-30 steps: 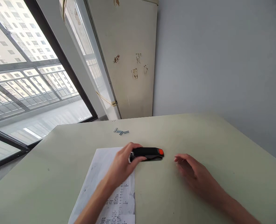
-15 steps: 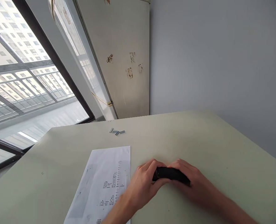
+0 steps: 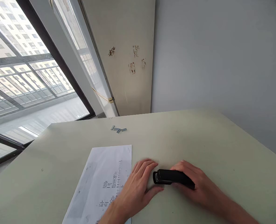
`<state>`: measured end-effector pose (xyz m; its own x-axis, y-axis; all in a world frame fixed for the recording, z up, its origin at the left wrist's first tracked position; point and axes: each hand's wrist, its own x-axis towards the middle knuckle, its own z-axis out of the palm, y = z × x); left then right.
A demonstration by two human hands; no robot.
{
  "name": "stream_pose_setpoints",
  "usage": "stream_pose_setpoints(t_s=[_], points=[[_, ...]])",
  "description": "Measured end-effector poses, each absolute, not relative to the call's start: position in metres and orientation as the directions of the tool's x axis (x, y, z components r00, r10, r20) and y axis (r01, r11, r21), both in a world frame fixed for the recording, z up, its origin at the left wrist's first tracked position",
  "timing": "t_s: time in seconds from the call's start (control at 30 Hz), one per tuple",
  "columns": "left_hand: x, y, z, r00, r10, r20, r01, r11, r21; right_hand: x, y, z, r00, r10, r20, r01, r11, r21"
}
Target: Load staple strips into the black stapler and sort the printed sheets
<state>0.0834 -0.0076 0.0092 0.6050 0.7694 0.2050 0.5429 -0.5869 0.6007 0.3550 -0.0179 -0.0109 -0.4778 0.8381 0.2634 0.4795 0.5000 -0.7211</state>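
Observation:
A black stapler (image 3: 169,176) lies sideways above the pale table, its front end pointing left. My right hand (image 3: 192,180) is wrapped round its rear part, thumb on the near side and fingers on the far side. Just left of the stapler's front end is my left hand (image 3: 141,183), its thumb and fingers apart with nothing between them. Beneath my left wrist lies a printed sheet of paper (image 3: 110,165), partly hidden by the hand and forearm.
Several strips of staples (image 3: 118,130) lie near the far edge of the table (image 3: 210,140). Behind it stands a worn, pale refrigerator (image 3: 126,87) beside a grey wall (image 3: 210,56). A large window (image 3: 30,77) is at the left.
My left hand has let go of the stapler's front end and moved slightly left, its fingers parting. My right hand still holds the stapler, now slightly further right.

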Motion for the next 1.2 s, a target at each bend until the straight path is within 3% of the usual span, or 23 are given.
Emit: stream_pose_setpoints(t_s=[0.43,0.83,1.2], points=[[0.086,-0.005,0.006,0.61,0.749,0.258,0.541,-0.632,0.555,0.358,-0.018,-0.017,-0.478,0.851,0.217,0.478,0.46,-0.748],[0.086,-0.001,0.004,0.561,0.773,0.296,0.469,-0.592,0.655,0.36,-0.017,-0.016,-0.46,0.877,0.142,0.47,0.375,-0.799],[0.086,-0.007,0.001,0.552,0.778,0.3,0.51,-0.6,0.616,0.38,-0.017,-0.009,-0.378,0.922,0.08,0.467,0.264,-0.844]])
